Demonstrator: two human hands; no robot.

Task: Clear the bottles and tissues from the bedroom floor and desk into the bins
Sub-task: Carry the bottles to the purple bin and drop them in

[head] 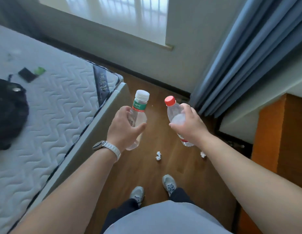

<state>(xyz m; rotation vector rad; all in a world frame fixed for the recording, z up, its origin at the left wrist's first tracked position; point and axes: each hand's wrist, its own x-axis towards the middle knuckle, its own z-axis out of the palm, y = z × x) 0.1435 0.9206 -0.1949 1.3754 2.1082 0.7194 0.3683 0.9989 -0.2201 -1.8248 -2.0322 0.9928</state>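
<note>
My left hand (124,126) grips a clear plastic bottle with a white cap and a green label (139,105), held upright above the floor. My right hand (189,124) grips a second clear bottle with a red cap (173,110), tilted with its cap to the upper left. Two crumpled white tissues lie on the wooden floor below the hands: one tissue (158,155) in the middle, the other tissue (203,154) partly hidden behind my right forearm. No bin is in view.
A bed with a bare quilted mattress (50,115) fills the left, with a black bag (8,112) and small items on it. Blue curtains (244,56) hang at the right. An orange wooden desk (282,132) stands at the right edge. My feet (153,188) stand on the floor strip between.
</note>
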